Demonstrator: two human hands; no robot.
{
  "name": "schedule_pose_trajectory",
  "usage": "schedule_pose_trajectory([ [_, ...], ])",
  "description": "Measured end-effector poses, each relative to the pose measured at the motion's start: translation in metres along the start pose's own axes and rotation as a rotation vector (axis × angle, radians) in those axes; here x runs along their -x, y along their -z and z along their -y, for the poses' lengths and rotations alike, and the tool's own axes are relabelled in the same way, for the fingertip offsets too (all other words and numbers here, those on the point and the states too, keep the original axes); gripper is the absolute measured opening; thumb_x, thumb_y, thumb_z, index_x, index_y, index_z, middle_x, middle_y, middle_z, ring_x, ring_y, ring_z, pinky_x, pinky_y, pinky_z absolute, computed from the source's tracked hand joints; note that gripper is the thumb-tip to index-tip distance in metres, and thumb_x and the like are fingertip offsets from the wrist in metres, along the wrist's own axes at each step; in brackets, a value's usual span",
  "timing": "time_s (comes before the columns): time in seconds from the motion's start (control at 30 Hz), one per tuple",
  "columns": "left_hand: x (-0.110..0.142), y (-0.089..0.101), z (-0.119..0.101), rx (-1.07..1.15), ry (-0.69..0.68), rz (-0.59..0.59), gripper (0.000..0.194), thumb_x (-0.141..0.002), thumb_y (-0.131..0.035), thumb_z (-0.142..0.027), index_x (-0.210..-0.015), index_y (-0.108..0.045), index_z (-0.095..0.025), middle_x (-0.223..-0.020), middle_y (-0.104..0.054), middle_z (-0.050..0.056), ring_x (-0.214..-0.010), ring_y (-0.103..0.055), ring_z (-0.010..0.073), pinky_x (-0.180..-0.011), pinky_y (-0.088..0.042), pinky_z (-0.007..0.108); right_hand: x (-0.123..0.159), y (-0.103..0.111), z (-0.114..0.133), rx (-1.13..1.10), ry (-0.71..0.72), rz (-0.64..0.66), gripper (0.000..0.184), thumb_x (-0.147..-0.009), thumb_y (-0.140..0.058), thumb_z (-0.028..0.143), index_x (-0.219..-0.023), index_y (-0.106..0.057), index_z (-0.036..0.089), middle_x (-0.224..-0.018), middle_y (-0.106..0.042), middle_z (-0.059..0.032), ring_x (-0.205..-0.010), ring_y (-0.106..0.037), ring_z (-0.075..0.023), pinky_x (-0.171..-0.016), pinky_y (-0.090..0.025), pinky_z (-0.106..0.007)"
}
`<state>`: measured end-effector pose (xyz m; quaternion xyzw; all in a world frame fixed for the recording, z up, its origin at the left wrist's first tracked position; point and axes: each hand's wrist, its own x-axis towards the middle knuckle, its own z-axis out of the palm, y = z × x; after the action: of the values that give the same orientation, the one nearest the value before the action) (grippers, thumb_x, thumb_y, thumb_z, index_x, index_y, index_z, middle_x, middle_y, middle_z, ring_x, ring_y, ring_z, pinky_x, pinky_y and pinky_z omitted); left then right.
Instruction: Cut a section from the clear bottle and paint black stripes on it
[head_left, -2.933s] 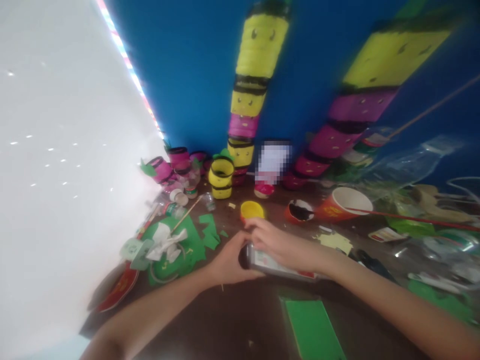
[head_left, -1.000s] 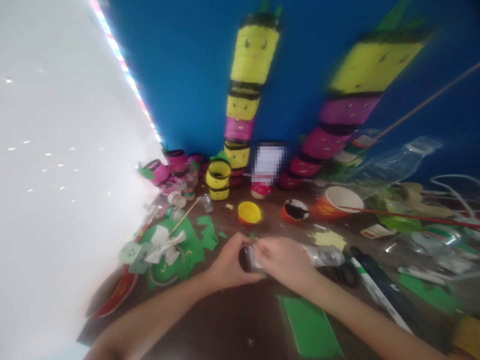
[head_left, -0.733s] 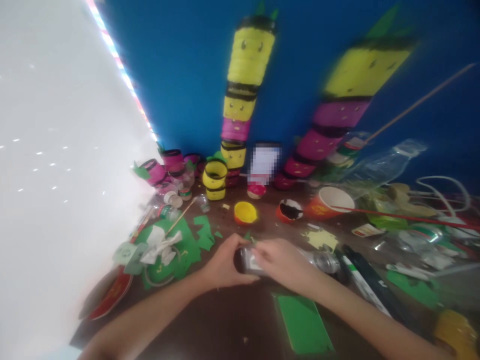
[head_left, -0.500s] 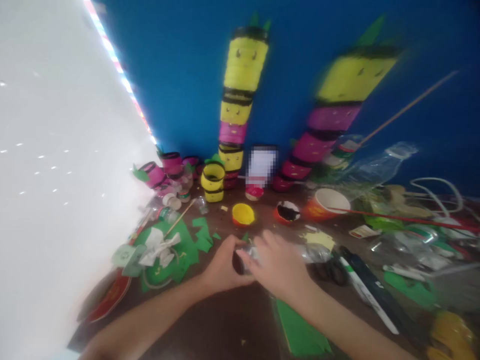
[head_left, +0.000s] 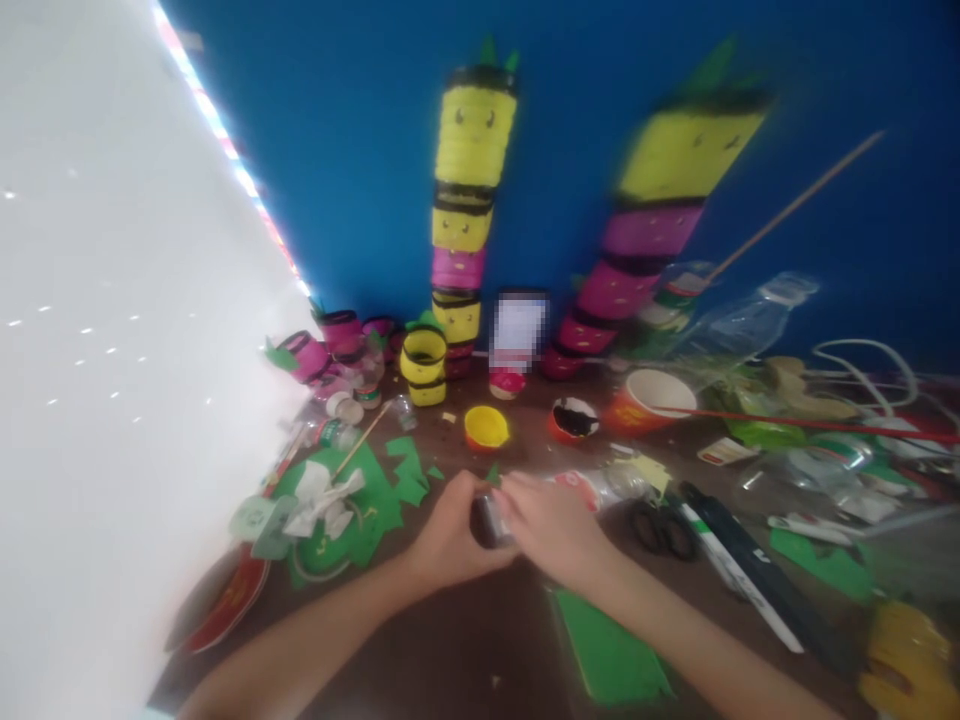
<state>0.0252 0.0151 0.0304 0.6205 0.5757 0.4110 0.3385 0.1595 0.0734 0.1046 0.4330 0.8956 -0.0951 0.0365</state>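
Observation:
My left hand [head_left: 452, 538] curls around one end of a clear plastic piece [head_left: 491, 521], probably part of a cut bottle, with a dark opening or rim. My right hand [head_left: 551, 525] grips the same piece from the other side, fingers bent over its top. Just beyond the right hand, a clear bottle with a red and white label [head_left: 579, 488] lies on its side. Whether it joins the held piece is hidden by the fingers. Black scissors [head_left: 661, 530] lie to the right, and a green sheet [head_left: 611, 650] rests below my right forearm.
Paint cups, one yellow [head_left: 487, 428] and one dark [head_left: 574, 419], stand behind the hands. A paper bucket [head_left: 652, 400] with a red stick is farther right. Stacked painted bottle pots [head_left: 459, 230] lean on the blue wall. Green scraps [head_left: 405, 470], markers [head_left: 739, 575] and clear bottles flank both sides.
The view has shifted slightly. My right hand has turned a little around the plastic piece, its fingers now more closed; more of the red label and the scissors shows.

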Motion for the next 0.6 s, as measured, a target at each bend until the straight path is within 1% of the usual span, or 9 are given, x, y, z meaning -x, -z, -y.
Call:
schedule_pose_trajectory([
  [0.17, -0.001, 0.001, -0.003, -0.004, 0.006, 0.055, 0.053, -0.056, -0.078, -0.032, -0.1, -0.05, -0.019, -0.094, -0.057, 0.003, -0.088, -0.058, 0.0211, -0.079, -0.047, 0.034, 0.004, 0.006, -0.013, -0.003, 0.067, 0.02, 0.027, -0.091, -0.039, 0.02, -0.073, -0.059, 0.018, -0.073, -0.063, -0.0021, -0.066, -0.059, -0.0146, -0.055, -0.027, -0.027],
  [0.27, -0.002, 0.002, -0.005, 0.026, 0.018, 0.079, 0.053, -0.057, -0.078, -0.031, -0.099, -0.049, -0.019, -0.096, -0.058, 0.003, -0.09, -0.058, 0.0215, -0.079, -0.047, 0.034, 0.008, 0.011, -0.021, -0.048, 0.124, 0.04, 0.028, -0.091, -0.038, 0.019, -0.073, -0.059, 0.018, -0.073, -0.062, -0.0024, -0.067, -0.059, -0.0147, -0.057, -0.031, -0.026],
  [0.37, -0.002, 0.004, -0.006, 0.056, 0.037, 0.11, 0.052, -0.057, -0.078, -0.031, -0.098, -0.049, -0.019, -0.096, -0.059, 0.004, -0.089, -0.059, 0.0215, -0.08, -0.048, 0.035, 0.012, 0.012, -0.033, -0.074, 0.161, 0.034, 0.028, -0.09, -0.037, 0.017, -0.071, -0.057, 0.017, -0.073, -0.061, -0.0027, -0.067, -0.06, -0.0152, -0.058, -0.033, -0.026],
  [0.47, -0.002, 0.005, -0.006, 0.055, 0.053, 0.126, 0.054, -0.057, -0.079, -0.033, -0.1, -0.05, -0.019, -0.098, -0.059, 0.005, -0.09, -0.059, 0.0222, -0.082, -0.049, 0.036, 0.018, 0.01, -0.05, -0.044, 0.204, 0.001, 0.028, -0.09, -0.037, 0.017, -0.067, -0.054, 0.018, -0.07, -0.06, -0.0027, -0.065, -0.059, -0.0152, -0.059, -0.036, -0.027],
  [0.6, -0.001, 0.005, -0.003, 0.052, 0.059, 0.129, 0.055, -0.056, -0.08, -0.034, -0.101, -0.05, -0.02, -0.1, -0.059, 0.005, -0.093, -0.059, 0.023, -0.085, -0.049, 0.037, 0.031, 0.009, -0.078, -0.003, 0.309, -0.114, 0.032, -0.092, -0.032, 0.018, -0.069, -0.055, 0.019, -0.07, -0.059, -0.0035, -0.065, -0.058, -0.0157, -0.061, -0.04, -0.027],
])
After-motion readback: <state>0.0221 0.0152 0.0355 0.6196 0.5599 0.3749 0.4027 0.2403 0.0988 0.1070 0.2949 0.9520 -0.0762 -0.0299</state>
